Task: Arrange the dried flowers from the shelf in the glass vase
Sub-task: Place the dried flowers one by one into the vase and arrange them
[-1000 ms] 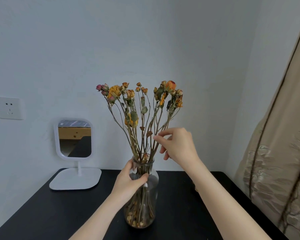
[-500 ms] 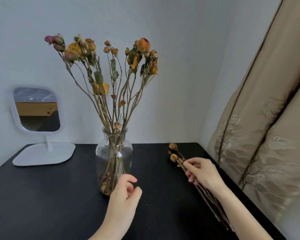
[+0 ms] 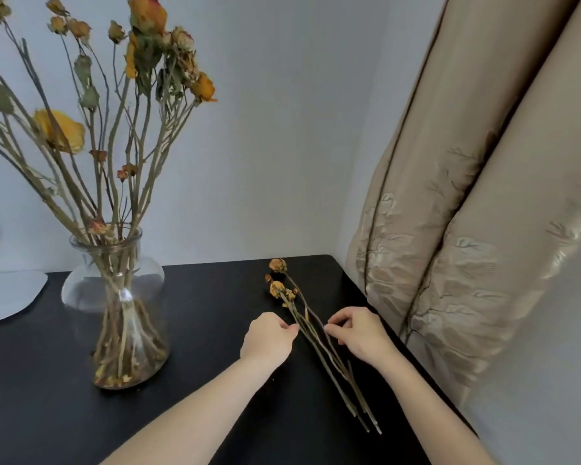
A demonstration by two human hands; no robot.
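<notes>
A clear glass vase (image 3: pixel 114 297) stands at the left of the black table (image 3: pixel 208 333), holding several dried flowers (image 3: pixel 141 72) with yellow and orange heads. A small bundle of loose dried flower stems (image 3: pixel 332 360) lies on the table near its right edge, heads pointing away from me. My left hand (image 3: pixel 269 340) has curled fingers whose tips pinch the stems from the left. From the right side, my right hand (image 3: pixel 359 333) pinches a stem between thumb and forefinger. Both hands are well to the right of the vase.
The white base of a table mirror (image 3: pixel 7 293) sits at the far left behind the vase. A beige patterned curtain (image 3: pixel 467 229) hangs close to the table's right edge. A pale wall backs the table.
My left hand left the vase and moved right to the loose stems. My right hand came down from the flowers in the vase to those stems. The view swung right and down.
</notes>
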